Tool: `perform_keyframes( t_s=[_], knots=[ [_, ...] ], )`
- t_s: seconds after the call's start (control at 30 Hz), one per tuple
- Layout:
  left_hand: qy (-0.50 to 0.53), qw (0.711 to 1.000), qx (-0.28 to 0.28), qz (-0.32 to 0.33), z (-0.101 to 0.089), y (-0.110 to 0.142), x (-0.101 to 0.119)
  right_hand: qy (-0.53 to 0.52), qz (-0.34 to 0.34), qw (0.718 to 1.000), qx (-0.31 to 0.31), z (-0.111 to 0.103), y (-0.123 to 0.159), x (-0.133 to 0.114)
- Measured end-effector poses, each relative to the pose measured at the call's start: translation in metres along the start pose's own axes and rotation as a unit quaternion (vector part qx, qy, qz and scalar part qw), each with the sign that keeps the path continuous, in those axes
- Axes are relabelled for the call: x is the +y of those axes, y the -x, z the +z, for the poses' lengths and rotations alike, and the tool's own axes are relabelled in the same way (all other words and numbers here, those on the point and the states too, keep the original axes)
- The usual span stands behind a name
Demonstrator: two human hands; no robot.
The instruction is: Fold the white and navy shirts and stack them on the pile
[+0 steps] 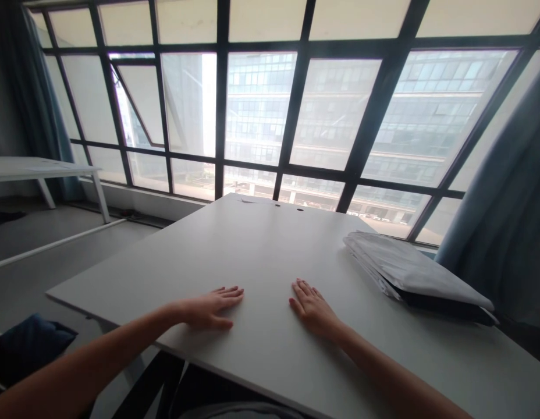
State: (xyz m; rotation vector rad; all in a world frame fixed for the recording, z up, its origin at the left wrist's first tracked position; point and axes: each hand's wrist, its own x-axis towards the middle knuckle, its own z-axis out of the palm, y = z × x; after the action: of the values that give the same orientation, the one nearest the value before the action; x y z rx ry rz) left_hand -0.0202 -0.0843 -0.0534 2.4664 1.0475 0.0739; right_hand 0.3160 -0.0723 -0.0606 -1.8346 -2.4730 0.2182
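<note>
My left hand [213, 308] lies palm down on the white table [252, 250], its fingers stretched out toward the right. Across a gap of bare tabletop, my right hand [311, 305] also rests flat, fingers pointing forward and slightly left. Neither hand holds anything. To the right of my right hand, and apart from it, sits a stack of folded cloth [409, 262], white on top with a dark layer underneath.
Large windows [261, 105] with dark frames stand behind the table, one pane tilted open. Blue-grey curtains [505, 215] hang at both sides. A second white table [43, 169] stands at the left. Dark blue fabric [36, 340] shows at the lower left.
</note>
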Motion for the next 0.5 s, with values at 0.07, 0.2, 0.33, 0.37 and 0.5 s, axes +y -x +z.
perform_keyframes(
  t_s=[0.07, 0.2, 0.33, 0.37, 0.5],
  knots=[
    [0.042, 0.998, 0.017, -0.053, 0.0, 0.045, -0.007, 0.007, 0.005, 1.0, 0.012, 0.0, 0.002, -0.002],
    [0.111, 0.942, 0.12, -0.294, -0.027, 0.136, -0.013, 0.024, 0.005, 0.999, 0.045, 0.006, -0.005, 0.001],
    [0.37, 0.845, -0.036, -0.385, -0.077, 0.234, -0.034, 0.022, -0.02, 0.996, 0.088, 0.022, -0.016, 0.017],
    [0.383, 0.823, -0.021, -0.418, -0.082, 0.258, -0.044, 0.016, -0.025, 0.995, 0.098, 0.026, -0.02, 0.022],
    [0.196, 0.733, 0.053, -0.649, -0.052, 0.332, -0.085, -0.013, -0.038, 0.992, 0.12, 0.042, -0.033, 0.042]
  ],
)
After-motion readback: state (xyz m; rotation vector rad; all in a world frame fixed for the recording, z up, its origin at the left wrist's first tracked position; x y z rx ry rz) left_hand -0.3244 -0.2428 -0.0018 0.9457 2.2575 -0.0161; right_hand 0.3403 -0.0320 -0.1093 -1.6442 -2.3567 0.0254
